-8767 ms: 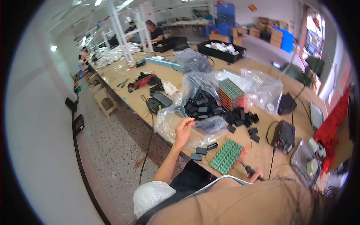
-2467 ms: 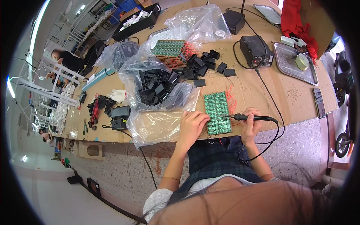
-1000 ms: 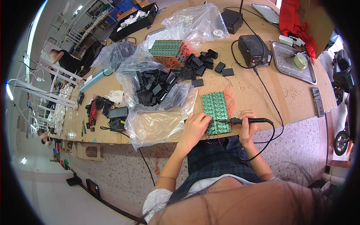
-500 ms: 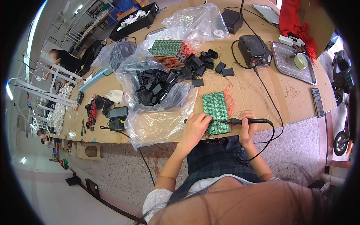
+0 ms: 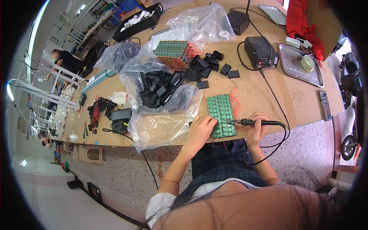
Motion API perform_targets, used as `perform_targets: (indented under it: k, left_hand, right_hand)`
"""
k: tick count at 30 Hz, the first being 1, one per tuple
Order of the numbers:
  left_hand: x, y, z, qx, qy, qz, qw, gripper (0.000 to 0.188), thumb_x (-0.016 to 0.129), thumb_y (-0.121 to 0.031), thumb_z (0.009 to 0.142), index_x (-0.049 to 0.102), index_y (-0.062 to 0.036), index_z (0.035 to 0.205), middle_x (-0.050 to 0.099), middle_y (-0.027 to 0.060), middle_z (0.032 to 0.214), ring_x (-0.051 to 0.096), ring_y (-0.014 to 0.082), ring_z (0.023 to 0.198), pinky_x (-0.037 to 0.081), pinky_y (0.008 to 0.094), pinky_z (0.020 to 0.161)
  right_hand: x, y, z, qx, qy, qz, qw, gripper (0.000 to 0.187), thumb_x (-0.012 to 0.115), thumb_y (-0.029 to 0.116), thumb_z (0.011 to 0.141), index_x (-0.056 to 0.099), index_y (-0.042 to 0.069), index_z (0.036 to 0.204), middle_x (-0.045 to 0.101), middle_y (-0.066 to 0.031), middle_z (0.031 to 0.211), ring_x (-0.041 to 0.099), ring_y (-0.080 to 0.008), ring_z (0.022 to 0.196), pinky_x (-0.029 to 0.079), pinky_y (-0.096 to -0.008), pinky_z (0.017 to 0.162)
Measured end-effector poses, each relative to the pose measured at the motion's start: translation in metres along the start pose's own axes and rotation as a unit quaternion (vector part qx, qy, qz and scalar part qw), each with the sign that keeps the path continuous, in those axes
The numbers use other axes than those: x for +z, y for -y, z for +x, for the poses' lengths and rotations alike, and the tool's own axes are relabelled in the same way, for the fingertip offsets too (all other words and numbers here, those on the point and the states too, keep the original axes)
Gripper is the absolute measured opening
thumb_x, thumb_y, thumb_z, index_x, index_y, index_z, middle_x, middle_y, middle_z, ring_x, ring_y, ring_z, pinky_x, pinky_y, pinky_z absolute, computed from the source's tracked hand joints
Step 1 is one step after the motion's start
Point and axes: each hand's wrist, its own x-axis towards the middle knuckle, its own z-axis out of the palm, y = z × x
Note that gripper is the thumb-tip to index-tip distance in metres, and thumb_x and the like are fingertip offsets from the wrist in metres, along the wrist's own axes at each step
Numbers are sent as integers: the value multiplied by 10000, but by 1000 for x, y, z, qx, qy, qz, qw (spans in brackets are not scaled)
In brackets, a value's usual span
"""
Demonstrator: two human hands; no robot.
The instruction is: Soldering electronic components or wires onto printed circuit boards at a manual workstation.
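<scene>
My right hand point(image 5: 256, 134) grips a black soldering iron point(image 5: 271, 123); its metal tip points left over a green circuit board panel point(image 5: 220, 109). The panel lies near the table's front edge, with thin red wires point(image 5: 235, 103) along its right side. My left hand point(image 5: 202, 132) is closed at the panel's lower left edge, fingertips pinched beside the iron's tip. What the fingers pinch is hidden. A small black piece point(image 5: 190, 124) peeks out on that hand's left side. Dark thin wires hang by the panel's lower edge.
Black box-shaped parts point(image 5: 159, 90) fill a clear plastic bag, with more loose beside it. Behind them stand stacked green boards point(image 5: 170, 49). The iron's black power station point(image 5: 260, 53), a metal tray point(image 5: 301, 65) and a phone point(image 5: 324, 105) lie to the right. The iron's cable loops down at right.
My right hand has moved slightly right with the soldering iron, and the iron's tip has shifted right and up a little. My left hand and the panel have barely moved.
</scene>
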Motion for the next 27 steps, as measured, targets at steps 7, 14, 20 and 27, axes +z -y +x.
perform_targets:
  k: [7, 14, 20, 27]
  left_hand:
    - [0, -1, 0, -4, 3, -1, 1000, 160, 696, -31, 812, 670, -64, 966, 637, 74, 931, 589, 287, 816, 457, 381, 760]
    - [-1, -2, 1, 7, 4, 22, 1000, 158, 706, -41, 806, 670, -67, 957, 634, 66, 934, 588, 279, 826, 457, 375, 755]
    - [-1, -2, 0, 20, 9, 64, 998, 146, 723, -73, 804, 671, -83, 940, 623, 35, 940, 587, 247, 874, 420, 374, 802]
    - [-26, -9, 11, -7, -52, -15, 999, 139, 745, -124, 827, 692, -88, 951, 630, 47, 962, 591, 239, 920, 419, 379, 855]
  right_hand:
    - [2, 2, 5, 37, -28, 32, 998, 172, 454, 192, 1046, 510, 52, 963, 508, -71, 916, 457, -113, 717, 365, -238, 596]
    - [3, 2, 6, 40, -33, 33, 998, 178, 449, 200, 1049, 508, 57, 961, 506, -65, 911, 449, -107, 703, 352, -235, 593]
    - [3, 1, 6, 41, -30, 37, 998, 177, 468, 189, 1043, 508, 42, 954, 512, -78, 929, 463, -100, 705, 374, -232, 593]
    - [2, -3, 3, 46, -46, 39, 997, 184, 461, 223, 1057, 498, 71, 961, 491, -52, 902, 439, -102, 705, 345, -230, 590]
